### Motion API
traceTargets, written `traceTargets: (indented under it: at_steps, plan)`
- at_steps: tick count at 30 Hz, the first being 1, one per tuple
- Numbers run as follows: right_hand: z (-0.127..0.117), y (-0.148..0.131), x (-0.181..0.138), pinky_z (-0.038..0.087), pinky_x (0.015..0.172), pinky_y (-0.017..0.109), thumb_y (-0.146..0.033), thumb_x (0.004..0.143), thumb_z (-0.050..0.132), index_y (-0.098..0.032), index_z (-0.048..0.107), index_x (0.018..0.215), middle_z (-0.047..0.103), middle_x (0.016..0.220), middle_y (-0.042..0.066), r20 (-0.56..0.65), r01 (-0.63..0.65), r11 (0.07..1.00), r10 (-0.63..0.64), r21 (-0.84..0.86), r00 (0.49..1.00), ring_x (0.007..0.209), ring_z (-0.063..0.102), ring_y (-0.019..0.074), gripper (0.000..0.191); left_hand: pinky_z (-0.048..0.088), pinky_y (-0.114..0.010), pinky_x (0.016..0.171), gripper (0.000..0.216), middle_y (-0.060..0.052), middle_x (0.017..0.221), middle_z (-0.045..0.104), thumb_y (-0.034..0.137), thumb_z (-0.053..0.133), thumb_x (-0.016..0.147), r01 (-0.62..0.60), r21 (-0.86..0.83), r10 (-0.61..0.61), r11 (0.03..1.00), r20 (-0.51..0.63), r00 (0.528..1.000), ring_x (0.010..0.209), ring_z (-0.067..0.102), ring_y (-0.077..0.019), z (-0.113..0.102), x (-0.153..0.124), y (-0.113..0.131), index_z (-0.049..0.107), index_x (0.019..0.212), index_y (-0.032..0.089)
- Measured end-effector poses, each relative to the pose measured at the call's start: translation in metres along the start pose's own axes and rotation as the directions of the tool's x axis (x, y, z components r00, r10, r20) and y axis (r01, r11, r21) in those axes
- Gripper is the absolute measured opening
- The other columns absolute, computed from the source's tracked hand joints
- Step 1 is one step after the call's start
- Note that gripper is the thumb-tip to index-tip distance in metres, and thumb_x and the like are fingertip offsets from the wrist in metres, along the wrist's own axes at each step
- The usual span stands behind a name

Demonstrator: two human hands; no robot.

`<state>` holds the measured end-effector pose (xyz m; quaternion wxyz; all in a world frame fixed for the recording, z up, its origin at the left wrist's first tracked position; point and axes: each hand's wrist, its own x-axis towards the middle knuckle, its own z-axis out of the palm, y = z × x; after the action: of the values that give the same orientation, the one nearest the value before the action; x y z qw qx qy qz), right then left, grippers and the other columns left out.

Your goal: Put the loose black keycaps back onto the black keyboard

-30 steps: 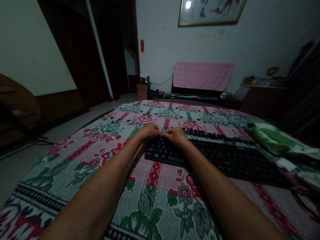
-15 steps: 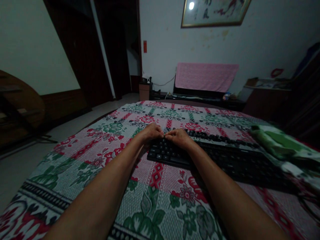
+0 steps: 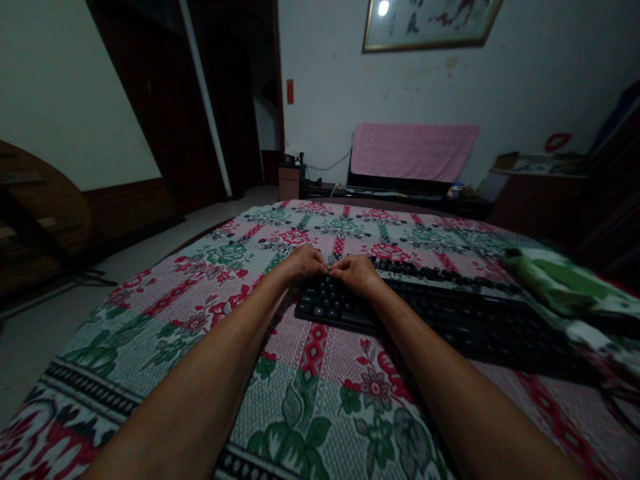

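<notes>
A long black keyboard (image 3: 450,319) lies on a floral red, green and white bedspread (image 3: 320,400). My left hand (image 3: 303,261) and my right hand (image 3: 356,272) meet, fingertips together, over the keyboard's far left corner. Both hands are curled, with fingers pinched toward each other; what they pinch is hidden. Just behind the keyboard lies a second dark strip of keys (image 3: 440,272).
A crumpled green cloth (image 3: 555,283) lies on the bed at the right. Beyond the bed stands a low unit covered by a pink cloth (image 3: 413,150), under a framed picture (image 3: 430,23). Dark doors (image 3: 165,113) and bare floor are on the left.
The view has shifted slightly; both hands stay pinched together at the keyboard's far left corner.
</notes>
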<state>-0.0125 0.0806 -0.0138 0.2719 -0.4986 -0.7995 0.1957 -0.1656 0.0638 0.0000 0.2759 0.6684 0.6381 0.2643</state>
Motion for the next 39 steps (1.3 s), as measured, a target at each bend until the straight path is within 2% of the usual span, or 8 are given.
traceTargets:
  at_steps: [6, 11, 13, 17, 20, 31, 39]
  plan:
    - [0.002, 0.001, 0.002, 0.038, 0.051, 0.018, -0.028, 0.060, 0.058, -0.017, 0.069, 0.069, 0.066, 0.063, 0.000, -0.016, -0.005, 1.000, 0.005, 0.031, 1.000, 0.056, 0.056, 0.0105, 0.017, 0.037, -0.018, 0.050, 0.024, 0.000, 0.060, 0.060, 0.026, 0.056, 0.055, -0.063, 0.080, 0.066, 0.995, -0.032, 0.997, 0.056, 0.052, -0.0099, 0.001, 0.001, -0.001, 0.066, 0.073, 0.013]
    - [-0.001, -0.002, 0.000, 0.037, 0.049, 0.018, -0.026, 0.060, 0.057, -0.017, 0.068, 0.068, 0.065, 0.062, 0.000, 0.008, -0.041, 0.999, 0.040, 0.025, 0.999, 0.056, 0.055, 0.0104, 0.017, 0.036, -0.019, 0.051, 0.024, 0.000, 0.060, 0.059, 0.027, 0.056, 0.055, -0.071, 0.132, 0.075, 0.989, -0.027, 0.997, 0.058, 0.051, -0.0106, 0.000, -0.001, 0.002, 0.066, 0.072, 0.013]
    - [-0.001, -0.002, -0.001, 0.037, 0.049, 0.017, -0.026, 0.061, 0.055, -0.016, 0.068, 0.069, 0.065, 0.062, 0.000, 0.010, -0.019, 1.000, 0.018, 0.022, 1.000, 0.057, 0.055, 0.0106, 0.018, 0.035, -0.019, 0.050, 0.024, 0.000, 0.059, 0.059, 0.028, 0.055, 0.056, -0.092, 0.095, 0.093, 0.991, -0.001, 0.996, 0.057, 0.050, -0.0103, 0.000, -0.001, 0.001, 0.066, 0.071, 0.013]
    - [-0.001, 0.000, -0.001, 0.038, 0.051, 0.018, -0.026, 0.063, 0.054, -0.015, 0.068, 0.074, 0.066, 0.066, 0.000, 0.041, 0.013, 0.998, -0.015, 0.054, 0.999, 0.060, 0.056, 0.0111, 0.021, 0.035, -0.018, 0.048, 0.024, 0.001, 0.056, 0.056, 0.028, 0.055, 0.058, -0.090, -0.095, 0.097, 0.991, 0.071, 0.993, 0.051, 0.047, -0.0079, -0.001, 0.000, -0.007, 0.064, 0.073, 0.011]
    - [0.000, 0.001, -0.001, 0.039, 0.052, 0.018, -0.026, 0.063, 0.054, -0.016, 0.068, 0.075, 0.066, 0.067, 0.001, 0.042, 0.002, 0.998, -0.005, 0.066, 0.999, 0.061, 0.057, 0.0116, 0.021, 0.035, -0.018, 0.047, 0.023, 0.002, 0.054, 0.054, 0.027, 0.055, 0.058, -0.075, -0.138, 0.087, 0.988, 0.084, 0.993, 0.048, 0.045, -0.0070, -0.001, 0.001, -0.009, 0.064, 0.072, 0.011]
    - [-0.001, -0.002, -0.002, 0.039, 0.052, 0.018, -0.026, 0.061, 0.057, -0.016, 0.068, 0.071, 0.067, 0.067, 0.002, -0.015, 0.000, 0.999, 0.001, 0.032, 1.000, 0.062, 0.058, 0.0126, 0.018, 0.036, -0.018, 0.049, 0.025, 0.001, 0.058, 0.058, 0.027, 0.056, 0.057, -0.062, -0.006, 0.062, 0.998, 0.033, 0.998, 0.053, 0.048, -0.0085, -0.001, -0.001, -0.002, 0.066, 0.074, 0.012]
    - [-0.001, -0.002, 0.000, 0.036, 0.050, 0.019, -0.026, 0.059, 0.058, -0.017, 0.069, 0.069, 0.065, 0.063, 0.000, 0.015, -0.036, 0.999, 0.036, 0.031, 0.999, 0.057, 0.055, 0.0108, 0.018, 0.036, -0.019, 0.051, 0.026, 0.000, 0.061, 0.060, 0.028, 0.056, 0.056, -0.068, 0.102, 0.069, 0.992, -0.011, 0.998, 0.057, 0.051, -0.0103, 0.000, -0.001, 0.001, 0.067, 0.075, 0.013]
